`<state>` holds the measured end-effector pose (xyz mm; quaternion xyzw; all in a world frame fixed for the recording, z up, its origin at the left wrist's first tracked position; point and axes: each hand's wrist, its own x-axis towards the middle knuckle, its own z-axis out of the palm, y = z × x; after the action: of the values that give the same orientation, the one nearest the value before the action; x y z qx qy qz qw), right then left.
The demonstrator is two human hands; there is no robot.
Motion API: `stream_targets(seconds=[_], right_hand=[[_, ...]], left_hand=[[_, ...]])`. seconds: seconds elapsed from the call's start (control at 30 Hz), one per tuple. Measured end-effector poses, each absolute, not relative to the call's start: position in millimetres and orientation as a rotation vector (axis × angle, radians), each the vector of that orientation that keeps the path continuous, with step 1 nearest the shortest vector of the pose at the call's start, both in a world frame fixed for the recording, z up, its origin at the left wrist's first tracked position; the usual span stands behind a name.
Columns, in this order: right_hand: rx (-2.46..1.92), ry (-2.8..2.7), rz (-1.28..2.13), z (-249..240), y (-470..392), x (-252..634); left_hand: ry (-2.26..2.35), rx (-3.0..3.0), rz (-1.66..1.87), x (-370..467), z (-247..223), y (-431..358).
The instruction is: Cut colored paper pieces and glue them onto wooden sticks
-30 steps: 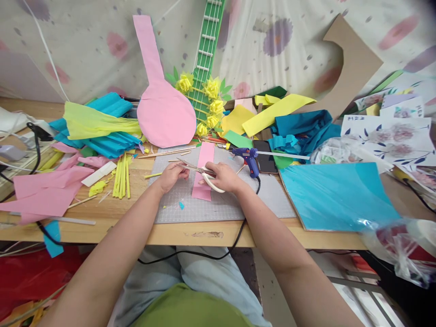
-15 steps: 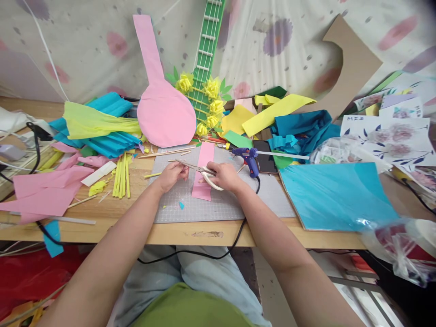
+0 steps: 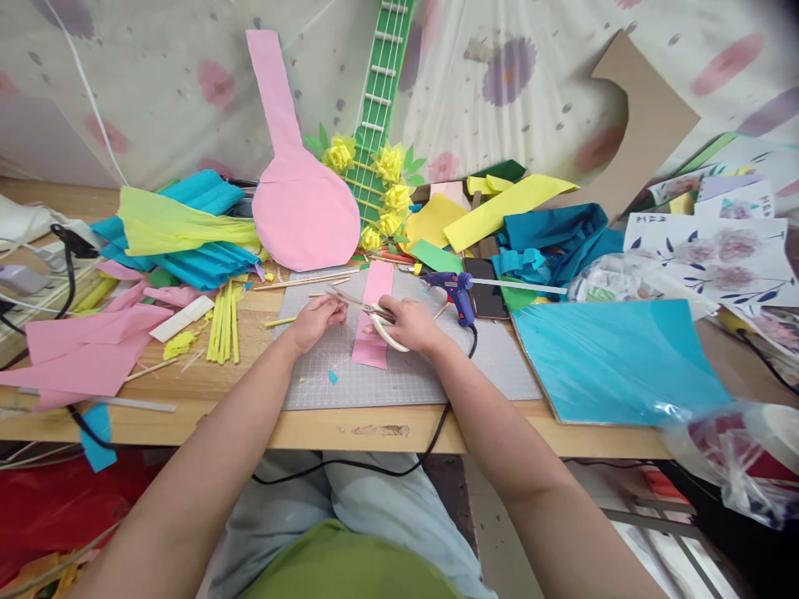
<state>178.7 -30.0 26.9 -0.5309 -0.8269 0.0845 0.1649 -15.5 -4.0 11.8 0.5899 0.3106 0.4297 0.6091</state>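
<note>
My right hand (image 3: 407, 323) is wrapped round the white handles of a pair of scissors (image 3: 388, 333), whose blades point left. Beside the blades my left hand (image 3: 317, 323) has its fingers pinched together; whatever they hold is too small to make out. Under the scissors a pink paper strip (image 3: 373, 349) lies lengthwise on the grey cutting mat (image 3: 412, 383). A blue glue gun (image 3: 460, 301) with a white glue stick rests right of my right hand. Small blue and yellow scraps lie on the mat.
Yellow strips (image 3: 223, 329) and pink paper (image 3: 87, 345) lie at the left. Behind the mat stand a pink guitar-like shape (image 3: 305, 212) and a green one (image 3: 380, 91) with yellow flowers. A blue sheet (image 3: 617, 358) lies at the right. The gun's black cable (image 3: 430, 441) crosses the table edge.
The scissor blades have opened a little and their tips have shifted slightly right. Both hands stay in nearly the same place.
</note>
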Motion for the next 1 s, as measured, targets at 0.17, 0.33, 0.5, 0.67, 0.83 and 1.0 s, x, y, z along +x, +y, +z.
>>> stream_targets(seconds=[0.17,0.33,0.5,0.67,0.83,1.0], right_hand=[[-1.660,-2.141,0.308,24.8,-27.1,181.4],[-1.641,-2.164,0.333,22.1,-25.3,183.2],[-1.637,-2.167,0.326,21.2,-25.4,185.0],[-1.509,-2.291,0.307,24.8,-27.2,185.6],[-1.391,-2.399,0.257,26.8,-28.5,182.1],[-1.419,-2.404,0.210,26.0,-29.4,180.1]], left_hand=[[0.684,1.318,1.045,-14.1,13.1,-6.3],[0.676,1.286,1.044,-15.4,13.5,-5.4],[0.669,1.297,1.054,-16.8,12.7,-4.0],[0.631,1.131,1.068,-16.4,11.5,-3.9],[0.578,1.032,1.073,-15.9,9.9,-4.2],[0.548,0.996,1.066,-15.4,10.9,-5.0]])
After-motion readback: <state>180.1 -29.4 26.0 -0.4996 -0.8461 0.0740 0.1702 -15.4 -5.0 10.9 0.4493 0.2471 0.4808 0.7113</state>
